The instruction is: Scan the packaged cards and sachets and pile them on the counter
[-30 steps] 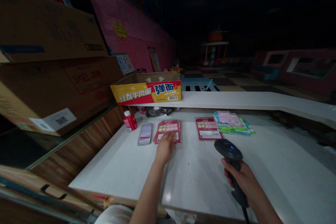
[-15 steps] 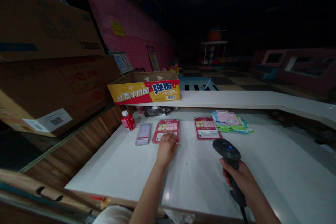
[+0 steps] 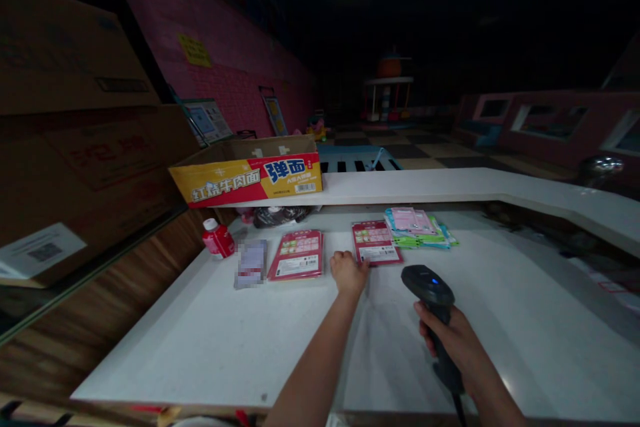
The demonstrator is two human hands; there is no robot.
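Note:
My left hand [image 3: 349, 272] is low over the white counter, between two piles of flat red packets. Its thumb is at the lower left corner of the right-hand red packet [image 3: 376, 241]; I cannot tell whether it presses on it. The fingers are slightly bent and apart, with nothing seen in them. Left of that hand lies the stack of red packets [image 3: 299, 252]. My right hand [image 3: 453, 333] is wrapped round the handle of a black barcode scanner [image 3: 430, 287], whose blue light is lit. Beyond the scanner is a pile of pink, green and blue packets [image 3: 417, 227].
The white counter [image 3: 215, 340] has a raised ledge [image 3: 425, 183] at the back, carrying an open yellow-and-red noodle carton [image 3: 250, 177]. At left stand a red bottle [image 3: 219, 240] and a blurred-out flat item [image 3: 251, 263]. Large cardboard boxes [image 3: 85, 160] are stacked farther left.
My left hand has left the left stack of red packets and moved right to the other red packet. The scanner stays in my right hand. The view has shifted a little to the right.

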